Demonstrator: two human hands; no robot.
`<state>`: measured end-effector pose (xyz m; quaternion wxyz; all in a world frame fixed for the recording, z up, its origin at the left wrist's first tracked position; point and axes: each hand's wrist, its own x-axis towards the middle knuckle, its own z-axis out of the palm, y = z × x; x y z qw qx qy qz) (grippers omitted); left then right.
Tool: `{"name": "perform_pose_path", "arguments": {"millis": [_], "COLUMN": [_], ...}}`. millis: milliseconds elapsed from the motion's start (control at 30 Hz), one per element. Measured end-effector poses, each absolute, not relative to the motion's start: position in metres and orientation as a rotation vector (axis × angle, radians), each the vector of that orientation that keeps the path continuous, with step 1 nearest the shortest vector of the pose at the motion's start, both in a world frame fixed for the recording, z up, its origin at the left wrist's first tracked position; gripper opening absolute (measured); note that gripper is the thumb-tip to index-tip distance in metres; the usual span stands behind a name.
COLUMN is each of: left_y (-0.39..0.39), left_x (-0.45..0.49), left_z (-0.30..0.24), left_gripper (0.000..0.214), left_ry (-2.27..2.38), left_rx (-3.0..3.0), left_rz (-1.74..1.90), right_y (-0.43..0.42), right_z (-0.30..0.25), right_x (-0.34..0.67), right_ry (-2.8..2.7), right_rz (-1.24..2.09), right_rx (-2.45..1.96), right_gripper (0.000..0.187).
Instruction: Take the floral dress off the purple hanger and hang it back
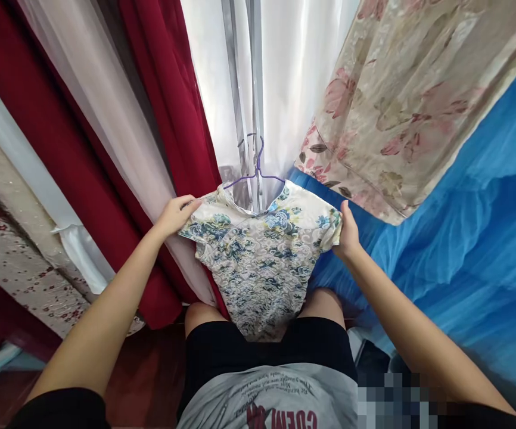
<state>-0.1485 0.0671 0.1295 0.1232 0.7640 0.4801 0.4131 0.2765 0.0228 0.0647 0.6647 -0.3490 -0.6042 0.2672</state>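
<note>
A short-sleeved blouse (258,262), cream with blue and yellow floral print, hangs on a purple wire hanger (258,173) in front of me. The hanger's hook meets grey straps (245,89) that hang from above; how it is hooked is hard to make out. My left hand (175,214) is closed on the blouse's sleeve at the left, fingers over the cloth. At the opposite sleeve, my right hand (348,231) grips the edge with the thumb pointing up, its other fingers hidden behind the fabric. Between both hands the blouse is spread wide.
Dark red curtains (164,89) and a pale pink one (92,107) hang at the left. White cloth (294,77) hangs behind the hanger. To the right are a beige floral panel (392,113) and blue fabric (463,238). My legs are below the blouse, above a reddish floor (146,375).
</note>
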Motion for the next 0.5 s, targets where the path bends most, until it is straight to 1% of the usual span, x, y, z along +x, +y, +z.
{"name": "perform_pose_path", "arguments": {"millis": [100,167,233,300,367,400,500], "left_y": [0.065,0.061,0.057,0.054,0.053,0.053,0.055], "left_x": [-0.144,-0.133,-0.118,-0.102,-0.087,-0.081,-0.065], "left_z": [0.129,0.142,0.163,0.184,0.198,0.199,0.180], "left_gripper": [0.042,0.041,0.043,0.041,0.036,0.033,0.028], "left_ry": [1.363,1.321,1.284,1.266,1.264,1.275,1.336], "left_rx": [2.025,1.893,1.819,1.909,2.163,2.317,2.657], "left_rz": [1.568,1.722,1.734,1.666,1.583,1.533,1.397], "right_y": [0.011,0.010,0.010,0.003,-0.018,-0.034,-0.102], "right_z": [0.066,0.080,0.098,0.113,0.117,0.113,0.080], "right_x": [0.278,0.279,0.282,0.286,0.287,0.284,0.265], "right_ry": [-1.024,-0.874,-0.761,-0.615,-0.441,-0.359,-0.360], "right_rz": [0.798,0.889,0.958,1.006,0.950,0.871,0.529], "right_rx": [-0.754,-0.723,-0.695,-0.683,-0.647,-0.618,-0.536], "right_gripper": [0.051,0.041,0.031,0.022,0.019,0.019,0.018]}}
